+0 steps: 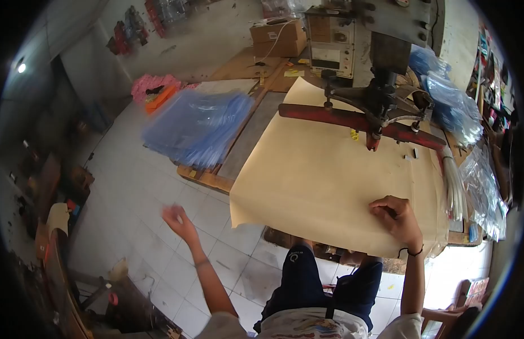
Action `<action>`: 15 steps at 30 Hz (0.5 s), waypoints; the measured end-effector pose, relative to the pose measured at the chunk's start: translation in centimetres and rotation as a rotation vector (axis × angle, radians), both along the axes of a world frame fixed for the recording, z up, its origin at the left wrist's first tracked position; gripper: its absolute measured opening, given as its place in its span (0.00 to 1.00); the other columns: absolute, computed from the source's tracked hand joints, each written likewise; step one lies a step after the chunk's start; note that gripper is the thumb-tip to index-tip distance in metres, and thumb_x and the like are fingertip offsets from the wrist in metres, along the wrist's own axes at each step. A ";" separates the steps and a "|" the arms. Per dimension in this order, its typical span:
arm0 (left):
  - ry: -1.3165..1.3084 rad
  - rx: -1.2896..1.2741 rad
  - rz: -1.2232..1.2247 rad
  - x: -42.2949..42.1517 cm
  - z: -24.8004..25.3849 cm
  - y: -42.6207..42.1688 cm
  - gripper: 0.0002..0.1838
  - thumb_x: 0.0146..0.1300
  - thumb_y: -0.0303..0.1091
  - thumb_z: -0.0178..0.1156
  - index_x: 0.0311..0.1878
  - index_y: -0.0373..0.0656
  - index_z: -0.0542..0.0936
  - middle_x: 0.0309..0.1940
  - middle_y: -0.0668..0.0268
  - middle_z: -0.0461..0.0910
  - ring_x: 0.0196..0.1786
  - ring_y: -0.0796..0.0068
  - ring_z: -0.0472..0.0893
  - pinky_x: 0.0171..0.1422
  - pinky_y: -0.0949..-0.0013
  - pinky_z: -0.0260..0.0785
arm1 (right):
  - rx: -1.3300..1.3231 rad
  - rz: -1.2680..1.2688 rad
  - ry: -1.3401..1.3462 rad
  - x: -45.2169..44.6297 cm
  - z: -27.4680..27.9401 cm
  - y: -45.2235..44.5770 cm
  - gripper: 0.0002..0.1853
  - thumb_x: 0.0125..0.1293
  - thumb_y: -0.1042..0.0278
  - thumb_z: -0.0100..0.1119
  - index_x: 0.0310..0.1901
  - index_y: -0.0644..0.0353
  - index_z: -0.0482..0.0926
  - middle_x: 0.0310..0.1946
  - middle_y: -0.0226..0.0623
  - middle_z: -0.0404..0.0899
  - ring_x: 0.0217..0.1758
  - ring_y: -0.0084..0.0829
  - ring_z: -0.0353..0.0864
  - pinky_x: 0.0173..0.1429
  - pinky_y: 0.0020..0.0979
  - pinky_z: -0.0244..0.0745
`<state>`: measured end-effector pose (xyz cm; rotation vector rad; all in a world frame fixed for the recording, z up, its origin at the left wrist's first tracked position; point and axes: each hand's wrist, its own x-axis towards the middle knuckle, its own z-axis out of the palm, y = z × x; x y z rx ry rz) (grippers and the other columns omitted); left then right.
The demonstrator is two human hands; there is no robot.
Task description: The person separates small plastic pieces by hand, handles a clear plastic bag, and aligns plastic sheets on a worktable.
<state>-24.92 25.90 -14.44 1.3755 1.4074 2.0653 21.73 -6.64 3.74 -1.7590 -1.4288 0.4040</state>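
Note:
My left hand [180, 222] hangs in the air over the tiled floor, left of the table and below a stack of blue clear plastic sheets [197, 127]. It is smeared by motion, so its fingers cannot be made out. My right hand [396, 219] is above the near right part of a large tan sheet [296, 175], fingers curled in with thumb and forefinger close together. Whatever they may pinch is hidden or too small to name. Over the sheet's far part stands a press head with a long red bar [324, 116]. Small dark pieces [415, 153] lie on the sheet.
Behind the table's far side are a control box [332, 48] and a cardboard box [277, 38]. Bundles of clear plastic [482, 183] and pale strips [454, 189] hang at the right edge. Pink and orange material [160, 97] lies beyond the blue stack.

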 end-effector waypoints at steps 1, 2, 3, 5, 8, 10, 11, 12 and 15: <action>0.011 0.171 0.011 1.4 6.0 1.6 0.25 0.71 0.24 0.61 0.69 0.34 0.68 0.53 0.54 0.79 0.55 0.63 0.79 0.64 0.61 0.72 | -0.002 0.000 0.012 -0.2 0.1 0.2 0.06 0.69 0.76 0.65 0.44 0.67 0.86 0.36 0.40 0.89 0.37 0.27 0.87 0.45 0.28 0.80; 0.204 0.243 0.045 1.6 10.0 3.8 0.27 0.69 0.24 0.63 0.70 0.36 0.69 0.53 0.55 0.79 0.54 0.62 0.79 0.63 0.59 0.72 | 0.012 -0.002 0.046 -0.1 -0.3 0.2 0.06 0.69 0.76 0.64 0.44 0.67 0.86 0.35 0.40 0.88 0.38 0.26 0.87 0.45 0.28 0.79; 0.349 0.241 0.048 3.7 15.3 4.4 0.28 0.66 0.23 0.65 0.69 0.37 0.71 0.56 0.54 0.80 0.57 0.61 0.80 0.65 0.59 0.72 | 0.025 -0.004 0.080 0.2 -0.9 0.1 0.06 0.69 0.76 0.64 0.44 0.67 0.86 0.35 0.40 0.88 0.38 0.26 0.87 0.45 0.28 0.79; 0.716 0.154 -0.187 6.2 21.5 8.2 0.31 0.67 0.33 0.67 0.71 0.35 0.70 0.67 0.48 0.76 0.69 0.53 0.76 0.73 0.57 0.67 | 0.048 -0.011 0.121 0.4 -1.1 0.1 0.06 0.69 0.77 0.64 0.44 0.67 0.86 0.35 0.39 0.88 0.38 0.25 0.86 0.45 0.28 0.79; 1.063 -0.217 -0.472 10.1 23.3 13.3 0.45 0.68 0.55 0.62 0.77 0.31 0.61 0.77 0.42 0.62 0.80 0.48 0.61 0.82 0.55 0.54 | 0.041 -0.018 0.160 0.1 -0.9 -0.3 0.06 0.70 0.77 0.63 0.44 0.67 0.86 0.35 0.38 0.88 0.38 0.25 0.86 0.46 0.27 0.79; 1.206 -0.489 -0.585 10.9 22.0 15.1 0.51 0.69 0.64 0.58 0.79 0.30 0.57 0.80 0.42 0.55 0.84 0.49 0.52 0.85 0.57 0.46 | 0.022 -0.023 0.192 0.3 -0.8 -0.4 0.06 0.70 0.77 0.63 0.44 0.67 0.86 0.34 0.38 0.88 0.38 0.25 0.86 0.46 0.27 0.79; 1.279 -0.568 -0.603 11.3 22.1 15.5 0.52 0.69 0.66 0.56 0.79 0.30 0.56 0.81 0.42 0.53 0.84 0.50 0.49 0.86 0.58 0.43 | 0.023 -0.017 0.173 0.5 -0.7 -0.4 0.06 0.70 0.77 0.63 0.44 0.68 0.86 0.34 0.38 0.88 0.38 0.25 0.86 0.46 0.27 0.79; 1.355 -0.646 -0.621 11.6 22.2 15.8 0.53 0.69 0.67 0.54 0.79 0.30 0.55 0.81 0.43 0.51 0.85 0.51 0.47 0.87 0.58 0.40 | 0.025 -0.014 0.156 0.6 -0.8 -0.5 0.06 0.70 0.77 0.63 0.44 0.68 0.85 0.34 0.38 0.88 0.39 0.25 0.86 0.47 0.27 0.79; 1.246 -0.644 -0.677 11.1 21.9 15.7 0.51 0.71 0.67 0.53 0.79 0.30 0.57 0.81 0.43 0.51 0.85 0.51 0.46 0.87 0.60 0.39 | 0.033 -0.004 0.157 0.4 -0.9 -0.6 0.06 0.70 0.76 0.63 0.45 0.68 0.85 0.34 0.38 0.88 0.39 0.26 0.87 0.47 0.27 0.79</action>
